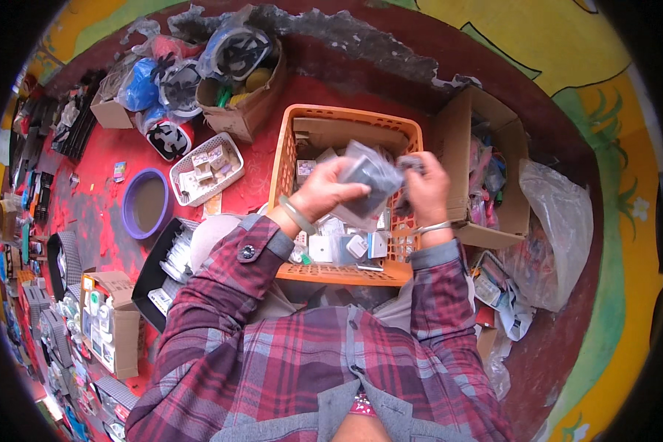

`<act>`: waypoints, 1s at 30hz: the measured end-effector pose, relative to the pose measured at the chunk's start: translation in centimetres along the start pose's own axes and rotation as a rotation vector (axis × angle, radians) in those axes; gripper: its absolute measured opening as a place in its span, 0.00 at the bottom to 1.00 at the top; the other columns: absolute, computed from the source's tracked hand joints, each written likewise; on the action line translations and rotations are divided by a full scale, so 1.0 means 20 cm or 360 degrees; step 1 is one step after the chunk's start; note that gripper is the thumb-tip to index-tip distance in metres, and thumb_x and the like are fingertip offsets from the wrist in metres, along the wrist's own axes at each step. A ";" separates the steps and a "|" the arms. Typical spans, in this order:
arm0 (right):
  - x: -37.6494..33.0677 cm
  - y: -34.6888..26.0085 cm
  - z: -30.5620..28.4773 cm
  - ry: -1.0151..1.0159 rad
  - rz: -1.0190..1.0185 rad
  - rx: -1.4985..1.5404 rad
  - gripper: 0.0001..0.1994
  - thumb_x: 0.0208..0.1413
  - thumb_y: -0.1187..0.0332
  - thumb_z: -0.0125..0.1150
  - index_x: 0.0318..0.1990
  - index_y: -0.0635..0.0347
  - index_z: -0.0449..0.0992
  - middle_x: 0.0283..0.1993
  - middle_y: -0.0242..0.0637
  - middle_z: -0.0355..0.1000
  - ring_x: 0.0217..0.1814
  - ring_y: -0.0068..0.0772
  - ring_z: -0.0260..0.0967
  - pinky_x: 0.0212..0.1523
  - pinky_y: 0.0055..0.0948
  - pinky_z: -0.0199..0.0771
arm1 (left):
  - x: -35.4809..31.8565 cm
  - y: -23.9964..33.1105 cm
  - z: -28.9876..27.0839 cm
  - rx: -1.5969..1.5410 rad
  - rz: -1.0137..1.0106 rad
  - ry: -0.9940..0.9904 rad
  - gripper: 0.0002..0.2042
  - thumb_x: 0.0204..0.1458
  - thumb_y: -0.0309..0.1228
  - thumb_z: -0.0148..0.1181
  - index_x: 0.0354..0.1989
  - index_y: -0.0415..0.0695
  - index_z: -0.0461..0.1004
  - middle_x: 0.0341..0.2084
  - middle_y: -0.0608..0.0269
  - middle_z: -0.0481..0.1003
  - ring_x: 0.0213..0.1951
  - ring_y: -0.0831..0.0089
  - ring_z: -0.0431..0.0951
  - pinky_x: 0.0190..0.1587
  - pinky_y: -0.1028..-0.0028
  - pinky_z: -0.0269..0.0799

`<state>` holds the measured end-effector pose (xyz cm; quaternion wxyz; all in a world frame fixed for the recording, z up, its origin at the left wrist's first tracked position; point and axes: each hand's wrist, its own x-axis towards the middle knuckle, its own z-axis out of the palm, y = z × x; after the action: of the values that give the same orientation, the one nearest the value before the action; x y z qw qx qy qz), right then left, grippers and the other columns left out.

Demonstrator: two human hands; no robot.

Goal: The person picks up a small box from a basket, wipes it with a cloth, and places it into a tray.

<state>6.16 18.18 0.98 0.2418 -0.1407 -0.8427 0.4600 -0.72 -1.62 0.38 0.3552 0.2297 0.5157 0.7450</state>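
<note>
While both hands meet above the orange crate (283, 166), a clear plastic bag (372, 177) with a dark item inside hangs between them. The left hand (330, 190) has its grip closed on the bag's left side, fingers curled over the plastic; the right hand (426, 190) pinches the bag's right edge, its grip shut on it too. Each wrist carries a bangle, and plaid sleeves (228, 287) run back toward the lower edge. Below the bag, the crate holds small white and grey boxed parts and a folded cardboard sheet at its far end. Just right of the crate stands an open carton (457, 125) with colourful packets, and beside that a large clear sack (563, 221). Left of the crate lie a white basket (232, 147) of small boxes, a purple bowl (129, 210), and a cardboard box (254, 110) of bagged goods, all on the red floor (110, 243).
</note>
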 end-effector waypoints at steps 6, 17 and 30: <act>0.06 -0.06 -0.20 0.0386 0.0257 0.1522 0.09 0.59 0.71 0.51 0.46 0.60 0.68 0.40 0.33 0.70 0.41 0.24 0.68 0.43 0.24 0.71 | 0.03 0.09 -0.03 -0.0822 -0.0062 0.0214 0.17 0.47 0.21 0.58 0.48 0.40 0.68 0.40 0.63 0.74 0.41 0.72 0.75 0.47 0.71 0.70; -0.13 -0.23 0.13 -0.0239 -0.0882 -0.0615 0.17 0.57 0.62 0.50 0.53 0.52 0.69 0.55 0.39 0.66 0.62 0.43 0.58 0.62 0.50 0.45 | -0.01 0.02 0.04 -0.0742 -0.0129 0.0080 0.21 0.46 0.20 0.55 0.52 0.43 0.66 0.43 0.64 0.72 0.46 0.72 0.72 0.51 0.70 0.67; 0.02 0.03 0.03 -0.0178 0.0264 0.0251 0.16 0.61 0.60 0.47 0.32 0.65 0.74 0.26 0.36 0.72 0.28 0.22 0.64 0.29 0.26 0.66 | -0.03 0.08 0.05 -0.0558 -0.0128 -0.0212 0.23 0.40 0.22 0.61 0.49 0.40 0.68 0.43 0.64 0.72 0.46 0.73 0.71 0.52 0.73 0.64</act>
<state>5.55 18.22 0.18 0.1659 -0.1646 -0.8015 0.5504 -0.06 -1.74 2.17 0.4526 0.1922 0.3621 0.7919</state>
